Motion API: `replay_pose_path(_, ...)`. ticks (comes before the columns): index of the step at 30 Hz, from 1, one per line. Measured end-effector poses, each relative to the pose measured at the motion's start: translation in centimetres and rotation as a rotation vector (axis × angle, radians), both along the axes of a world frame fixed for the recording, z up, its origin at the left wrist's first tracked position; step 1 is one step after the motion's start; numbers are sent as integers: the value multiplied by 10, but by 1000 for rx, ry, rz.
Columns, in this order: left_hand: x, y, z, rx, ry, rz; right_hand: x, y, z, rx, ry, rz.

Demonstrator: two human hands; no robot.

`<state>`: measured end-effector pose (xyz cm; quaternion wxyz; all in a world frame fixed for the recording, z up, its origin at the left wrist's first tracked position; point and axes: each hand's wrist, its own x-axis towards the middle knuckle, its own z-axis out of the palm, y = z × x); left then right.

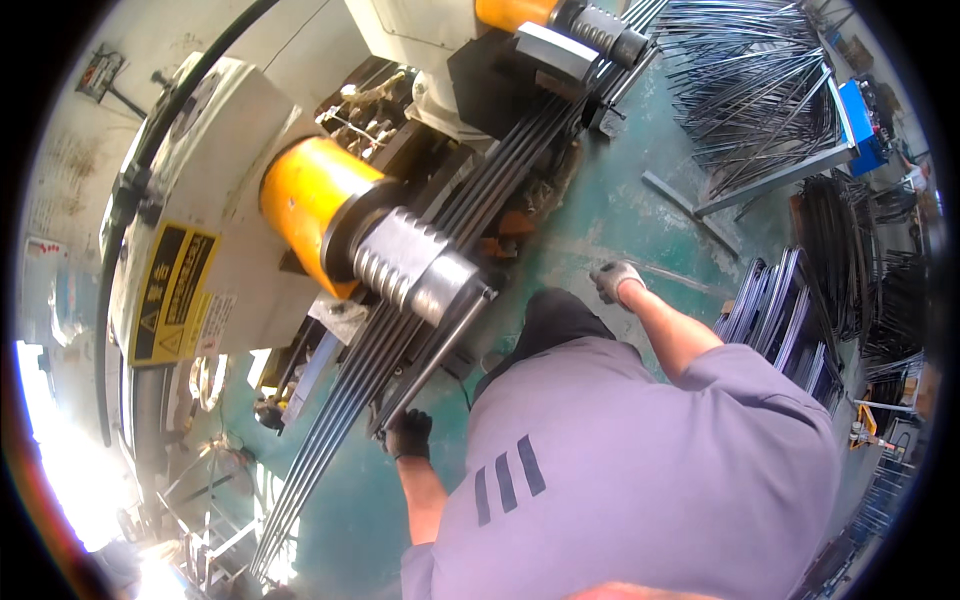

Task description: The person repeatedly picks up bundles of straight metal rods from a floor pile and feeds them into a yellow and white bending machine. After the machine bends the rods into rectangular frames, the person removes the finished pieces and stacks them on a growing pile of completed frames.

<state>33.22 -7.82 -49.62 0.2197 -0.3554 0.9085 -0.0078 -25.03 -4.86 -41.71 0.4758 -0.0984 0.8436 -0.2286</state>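
Note:
My left hand (409, 436), in a dark glove, is closed at the lower end of a dark metal bar (432, 366). The bar slants up to the tip of a grooved steel roller (402, 256) on an orange cylinder (318, 205). Its fingers are partly hidden. Beside this hand runs a row of several long, thin metal tubes (335, 440), side by side beneath the roller. Over the green floor, my right hand (614, 283), in a pale grey glove, is held out from my body with curled fingers. Nothing shows in it.
A large pale machine (215, 150) with a yellow warning label (172, 295) fills the left. A second orange cylinder (515, 12) stands farther along the tubes. At the right are a heap of thin rods (745, 80) on a metal frame (780, 180) and stacked bent tubes (775, 310).

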Motion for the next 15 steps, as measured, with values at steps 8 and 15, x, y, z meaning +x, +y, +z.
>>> replay_pose_path(8,-76,-34,50,57,193,709,-61,23,-89,275,-136,122)
replay_pose_path(15,-209,14,75,240,-35,446,-109,-103,-55,97,15,485)
